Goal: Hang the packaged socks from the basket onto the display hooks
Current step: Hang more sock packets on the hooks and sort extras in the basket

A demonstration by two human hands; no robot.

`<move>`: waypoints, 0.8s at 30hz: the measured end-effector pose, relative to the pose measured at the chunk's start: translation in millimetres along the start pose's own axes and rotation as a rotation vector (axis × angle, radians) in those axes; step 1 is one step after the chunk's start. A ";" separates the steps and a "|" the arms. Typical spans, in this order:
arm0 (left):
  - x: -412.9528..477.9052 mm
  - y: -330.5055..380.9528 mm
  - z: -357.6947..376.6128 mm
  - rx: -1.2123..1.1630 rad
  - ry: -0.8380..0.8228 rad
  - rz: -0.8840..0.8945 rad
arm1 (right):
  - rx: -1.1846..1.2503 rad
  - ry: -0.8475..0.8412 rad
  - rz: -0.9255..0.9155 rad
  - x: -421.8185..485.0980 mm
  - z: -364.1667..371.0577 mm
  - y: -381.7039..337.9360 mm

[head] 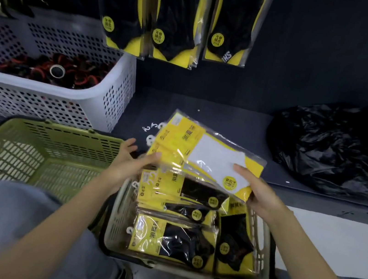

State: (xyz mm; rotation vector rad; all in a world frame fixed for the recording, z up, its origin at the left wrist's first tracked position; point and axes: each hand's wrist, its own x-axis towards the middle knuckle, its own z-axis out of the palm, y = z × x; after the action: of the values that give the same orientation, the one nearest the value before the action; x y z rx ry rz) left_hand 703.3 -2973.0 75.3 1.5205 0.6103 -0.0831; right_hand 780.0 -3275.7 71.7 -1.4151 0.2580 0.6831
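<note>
Holding the white-sock packs [209, 157] just above the basket [116, 213], left grip [126, 161] pinching the header end and right grip [258, 194] clasping the toe end, I judge pick-up in hand; next comes threading their hangers onto a hook well above the basket, by the hung black packs [178, 17].

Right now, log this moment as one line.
phase: pick | left hand: holds white-sock packs, hook end | right hand: holds opposite end | basket: black-sock packs inside | display: hung packs

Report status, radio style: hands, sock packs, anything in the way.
Left hand, right hand gripping white-sock packs over beige basket. Black-sock packs inside. Nothing blocking wall display.
</note>
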 end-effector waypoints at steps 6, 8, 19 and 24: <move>-6.3 27.6 56.3 -0.242 -0.333 -0.006 | 0.298 0.025 -0.083 2.0 19.9 -2.2; -9.7 34.4 78.0 -0.266 -0.314 0.039 | 0.287 -0.014 -0.092 -2.8 29.2 -1.3; -1.1 79.6 75.3 -0.131 -0.087 0.346 | 0.033 0.198 -0.510 -4.9 24.9 -54.8; -1.6 94.5 69.8 -0.020 -0.132 0.399 | -0.118 0.077 -0.698 -10.5 63.2 -116.7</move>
State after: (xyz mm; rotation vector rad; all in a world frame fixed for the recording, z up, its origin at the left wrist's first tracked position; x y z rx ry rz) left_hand 763.9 -3032.1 156.8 1.5769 0.1950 0.1280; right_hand 824.5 -3218.6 183.5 -1.5190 -0.2208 0.0691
